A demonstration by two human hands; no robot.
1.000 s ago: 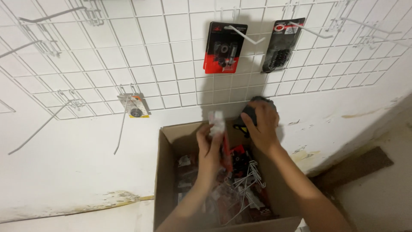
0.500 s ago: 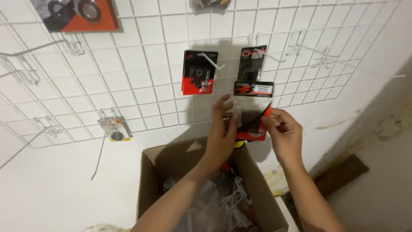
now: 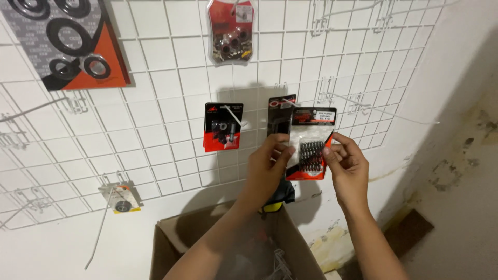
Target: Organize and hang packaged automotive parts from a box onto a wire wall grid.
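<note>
A blister pack of small dark springs, with a black and red backing card, is held up in front of a white wire grid wall. My left hand pinches its left edge and my right hand pinches its right edge. The pack's top sits by a long wire hook that sticks out from the grid. Just behind it hangs a black pack. A red and black pack hangs to the left on its own hook.
An open cardboard box with packs and wire hooks inside stands below my arms. Higher on the grid hang a clear pack of bearings and a large card of black rings. A small round part hangs low left. The wall at right is stained.
Both hands came up out of the box with the spring pack and raised it to the grid. My view tilted upward, showing more of the upper grid.
</note>
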